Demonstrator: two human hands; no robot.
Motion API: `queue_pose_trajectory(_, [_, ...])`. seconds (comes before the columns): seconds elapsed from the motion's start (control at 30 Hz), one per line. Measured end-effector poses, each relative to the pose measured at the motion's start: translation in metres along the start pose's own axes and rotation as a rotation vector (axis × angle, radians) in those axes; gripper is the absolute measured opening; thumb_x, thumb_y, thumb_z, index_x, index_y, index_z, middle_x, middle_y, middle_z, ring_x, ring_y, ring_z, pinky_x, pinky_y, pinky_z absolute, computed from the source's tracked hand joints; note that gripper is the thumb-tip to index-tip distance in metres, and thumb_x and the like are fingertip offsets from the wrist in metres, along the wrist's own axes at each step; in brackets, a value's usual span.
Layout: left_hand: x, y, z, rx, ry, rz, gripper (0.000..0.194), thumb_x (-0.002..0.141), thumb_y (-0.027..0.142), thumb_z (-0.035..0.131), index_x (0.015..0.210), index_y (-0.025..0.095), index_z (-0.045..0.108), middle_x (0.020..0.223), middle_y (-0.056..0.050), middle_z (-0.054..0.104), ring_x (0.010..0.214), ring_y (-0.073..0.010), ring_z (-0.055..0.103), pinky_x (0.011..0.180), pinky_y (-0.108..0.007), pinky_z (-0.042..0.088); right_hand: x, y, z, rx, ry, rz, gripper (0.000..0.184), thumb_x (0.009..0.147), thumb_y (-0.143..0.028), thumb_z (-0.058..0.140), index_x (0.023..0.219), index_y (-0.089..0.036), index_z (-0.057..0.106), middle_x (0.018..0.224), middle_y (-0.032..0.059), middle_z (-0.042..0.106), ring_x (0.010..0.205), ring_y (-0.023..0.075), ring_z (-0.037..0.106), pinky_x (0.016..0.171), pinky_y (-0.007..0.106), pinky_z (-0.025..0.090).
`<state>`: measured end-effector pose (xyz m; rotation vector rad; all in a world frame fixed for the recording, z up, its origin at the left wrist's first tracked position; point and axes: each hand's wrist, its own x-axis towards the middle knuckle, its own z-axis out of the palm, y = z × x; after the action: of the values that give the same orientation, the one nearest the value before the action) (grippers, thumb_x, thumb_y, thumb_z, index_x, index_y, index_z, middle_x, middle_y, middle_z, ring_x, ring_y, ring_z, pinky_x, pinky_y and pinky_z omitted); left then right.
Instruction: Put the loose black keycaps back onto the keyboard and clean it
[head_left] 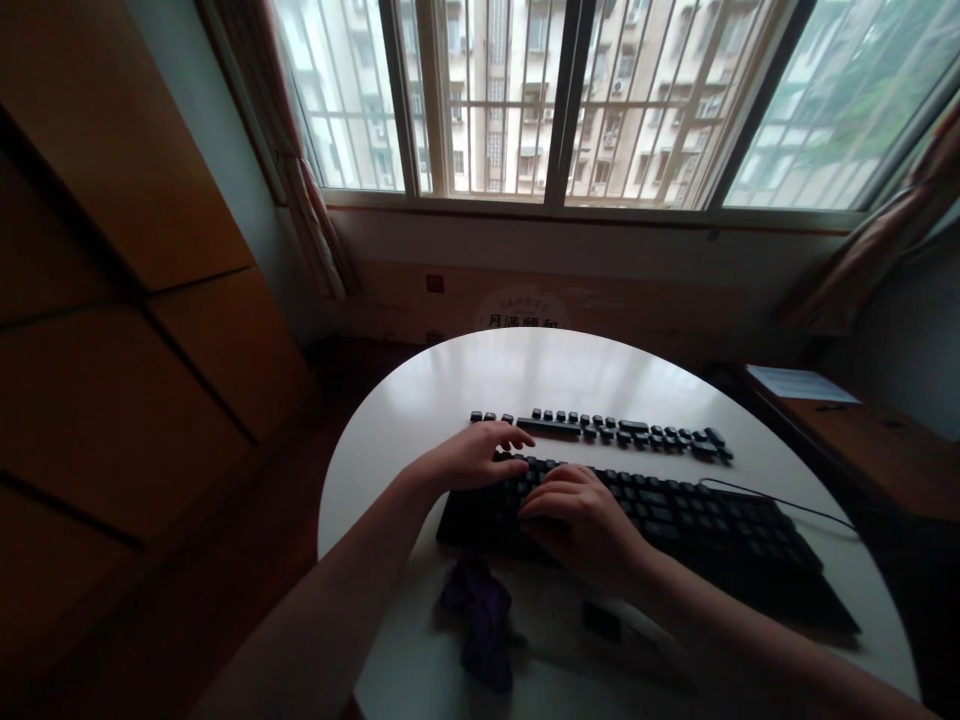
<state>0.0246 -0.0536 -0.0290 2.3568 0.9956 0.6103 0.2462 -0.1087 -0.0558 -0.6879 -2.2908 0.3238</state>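
I'm seemingly working the keyboard [690,520], its end near the right edge of the tabletop [540,370]; left hand [474,452] parted, right hand [583,515] curled, its grip I can't tell; next calls for a precise touch

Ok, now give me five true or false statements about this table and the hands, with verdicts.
1. The black keyboard lies on the white table. True.
2. Loose keycaps lie on the window side of the keyboard. True.
3. The left hand is at the keyboard's right end. False: it is at the left end.
4. The right hand is at the keyboard. True.
5. The purple cloth lies beyond the keyboard. False: it lies on the near side.
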Motion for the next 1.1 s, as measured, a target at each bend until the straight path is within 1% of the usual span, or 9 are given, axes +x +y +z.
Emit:
queue_pose_trajectory(0.17, [-0.001,-0.002,-0.01,-0.064,-0.055,-0.014,0.048,0.082,0.03,0.074,0.128,0.019,0.062,0.118,-0.009,0.069,0.103,-0.0221,0.064,0.089,-0.036,0.053,0.0,0.001,0.007,-0.011,0.01,-0.013,0.01,0.087,-0.022,0.068,0.085,-0.027,0.076,0.089,0.0,0.076,0.086,0.0175,0.063,0.085,0.035,0.043])
queue_pose_trajectory(0.33, [-0.004,-0.004,-0.011,-0.09,-0.096,-0.004,0.059,0.077,0.03,0.08,0.132,0.021,0.06,0.125,-0.01,0.066,0.11,-0.0238,0.063,0.096,-0.038,0.05,-0.001,0.001,0.011,-0.03,0.001,-0.017,0.009,0.086,-0.021,0.069,0.085,-0.028,0.076,0.089,-0.0014,0.076,0.088,0.0179,0.063,0.088,0.035,0.041])
queue_pose_trajectory(0.5, [-0.005,-0.002,-0.012,-0.072,-0.12,0.018,0.062,0.075,0.028,0.081,0.133,0.022,0.059,0.131,-0.009,0.064,0.119,-0.0253,0.059,0.102,-0.039,0.046,-0.001,0.0,0.01,-0.021,-0.005,-0.055,0.011,0.087,-0.019,0.067,0.084,-0.026,0.075,0.087,-0.001,0.075,0.086,0.0171,0.06,0.09,0.036,0.039])
queue_pose_trajectory(0.67, [-0.006,-0.003,-0.013,-0.049,-0.146,0.036,0.065,0.075,0.031,0.082,0.135,0.023,0.058,0.135,-0.008,0.061,0.124,-0.0265,0.056,0.107,-0.04,0.042,-0.001,-0.004,0.009,-0.031,-0.033,-0.07,0.012,0.087,-0.018,0.065,0.084,-0.025,0.074,0.085,-0.001,0.073,0.084,0.0165,0.057,0.088,0.036,0.039])
queue_pose_trajectory(0.8, [-0.007,0.0,-0.012,-0.007,-0.152,0.042,0.069,0.075,0.036,0.081,0.138,0.024,0.056,0.136,-0.008,0.06,0.125,-0.0277,0.055,0.107,-0.041,0.041,-0.004,-0.009,0.004,-0.103,-0.115,-0.027,0.01,0.083,-0.02,0.069,0.081,-0.027,0.075,0.093,0.0025,0.069,0.093,0.0201,0.055,0.088,0.037,0.04])
queue_pose_trajectory(0.9, [-0.008,0.004,-0.01,0.035,-0.148,0.057,0.071,0.073,0.038,0.082,0.138,0.024,0.055,0.136,-0.009,0.06,0.125,-0.0286,0.054,0.108,-0.042,0.04,-0.006,-0.009,0.001,-0.122,-0.165,0.0,0.013,0.082,-0.017,0.068,0.08,-0.028,0.075,0.096,0.0029,0.065,0.093,0.0198,0.054,0.087,0.036,0.041])
queue_pose_trajectory(0.97, [-0.008,0.006,-0.009,0.054,-0.148,0.067,0.072,0.073,0.037,0.083,0.138,0.024,0.056,0.135,-0.009,0.06,0.124,-0.0292,0.055,0.108,-0.042,0.04,-0.007,-0.007,0.002,-0.124,-0.158,-0.011,0.015,0.083,-0.016,0.067,0.083,-0.028,0.076,0.096,0.0024,0.065,0.092,0.0187,0.055,0.087,0.036,0.041])
queue_pose_trajectory(1.1, [-0.008,0.01,-0.009,0.041,-0.144,0.093,0.067,0.072,0.032,0.082,0.135,0.025,0.058,0.131,-0.009,0.062,0.121,-0.0293,0.056,0.106,-0.042,0.042,-0.006,-0.005,0.004,-0.145,-0.132,-0.028,0.011,0.083,-0.019,0.07,0.083,-0.028,0.076,0.095,0.0021,0.066,0.093,0.0185,0.056,0.087,0.036,0.039])
